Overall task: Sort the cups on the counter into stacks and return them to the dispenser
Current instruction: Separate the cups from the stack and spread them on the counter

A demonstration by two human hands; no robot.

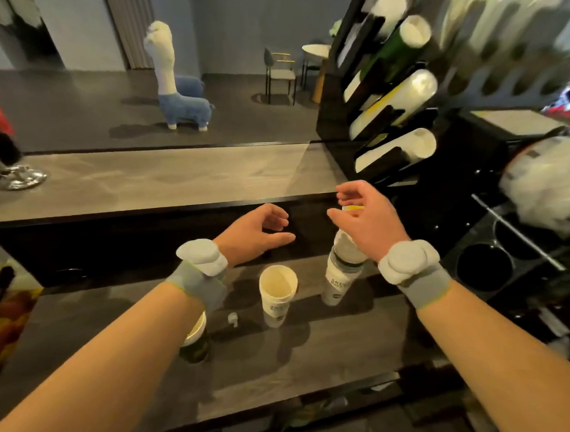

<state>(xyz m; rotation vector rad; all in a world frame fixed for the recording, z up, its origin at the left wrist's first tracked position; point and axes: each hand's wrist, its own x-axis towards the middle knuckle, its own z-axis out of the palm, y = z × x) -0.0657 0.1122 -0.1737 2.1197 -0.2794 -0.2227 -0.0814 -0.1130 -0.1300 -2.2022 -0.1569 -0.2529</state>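
— Biggest first: black cup dispenser point(392, 92) at the far right of the table point(314, 353), slanted tubes already loaded with white stacks. Dark, glossy tabletop, reflective, probably slick under a paper base. Raised grey ledge behind it, open room beyond.

— And the cups?

— Short nested stack of white paper cups point(340, 275) nearest the dispenser, leaning a little. Single open white cup point(278, 288) further from the dispenser, upright. Dark-banded cup point(196, 338) furthest from it, half hidden under the left forearm.

— Handling?

— Likely feather-light, thin-walled, easy to crush. Best taken around the mid-wall with a loose grip, not pinched at the rim. Leaning stack apt to tip if nudged.

— Hands?

— Right hand point(368, 222) just above the stack, fingers spread and curled, gripping nothing. Left hand point(258, 233) beyond the single cup, fingers loosely parted, also empty. Something yellow behind the right palm, unclear.
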